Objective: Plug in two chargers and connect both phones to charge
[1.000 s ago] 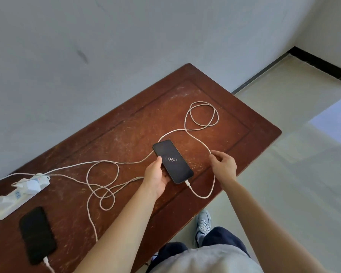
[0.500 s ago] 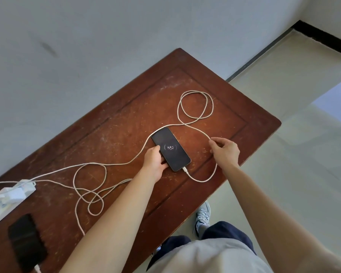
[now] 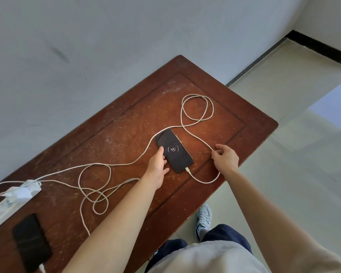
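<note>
My left hand [image 3: 158, 162] rests fingers-spread on the lit phone [image 3: 173, 150], flat mid-table [image 3: 234, 107]. Right of the phone, my right hand [image 3: 224, 157] pinches its white cable [image 3: 202, 181]. Far left: power strip [image 3: 12, 198], second phone [image 3: 31, 242]. Grey wall [image 3: 106, 46] behind.

Single head view is being taken from above, looking steeply down at the table [image 3: 250, 107], close, at arm's reach.
</note>
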`<state>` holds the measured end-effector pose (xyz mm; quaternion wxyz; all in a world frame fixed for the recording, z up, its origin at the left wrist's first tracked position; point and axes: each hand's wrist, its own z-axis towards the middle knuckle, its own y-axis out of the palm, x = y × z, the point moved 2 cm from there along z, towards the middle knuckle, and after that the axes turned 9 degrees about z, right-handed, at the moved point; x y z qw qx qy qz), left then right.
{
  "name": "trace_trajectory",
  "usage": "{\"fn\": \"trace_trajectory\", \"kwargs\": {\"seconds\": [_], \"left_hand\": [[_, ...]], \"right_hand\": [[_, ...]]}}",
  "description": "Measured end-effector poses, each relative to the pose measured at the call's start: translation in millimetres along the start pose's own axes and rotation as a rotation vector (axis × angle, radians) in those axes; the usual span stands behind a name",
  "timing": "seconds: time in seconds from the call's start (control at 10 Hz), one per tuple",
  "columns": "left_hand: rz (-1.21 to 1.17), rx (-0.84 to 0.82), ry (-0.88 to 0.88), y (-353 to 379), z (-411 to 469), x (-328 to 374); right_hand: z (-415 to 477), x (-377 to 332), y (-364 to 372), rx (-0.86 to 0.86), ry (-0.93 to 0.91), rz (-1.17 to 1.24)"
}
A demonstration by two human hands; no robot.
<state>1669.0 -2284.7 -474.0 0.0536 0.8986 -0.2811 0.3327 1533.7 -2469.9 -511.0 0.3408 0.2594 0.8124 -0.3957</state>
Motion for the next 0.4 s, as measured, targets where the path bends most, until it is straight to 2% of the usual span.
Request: {"fn": "trace_trajectory", "kwargs": {"seconds": [0.1,0.2,0.3,0.4], "left_hand": [[0.179,0.016,0.086,-16,-14,1],[0.603,0.124,0.422,-47,-32,0],[1.121,0.293,0.577,-77,-38,-17],[1.336,0.244,0.504,-92,-36,-46]], "right_hand": [[-10,-15,-2,-0.026,-0.039,-0.060],[-26,-43,-2,-0.036,-0.146,-0.068],[-56,-87,-3,-0.057,-0.253,0.062],[-91,-154,-12,-0.176,-0.398,0.513]]}}
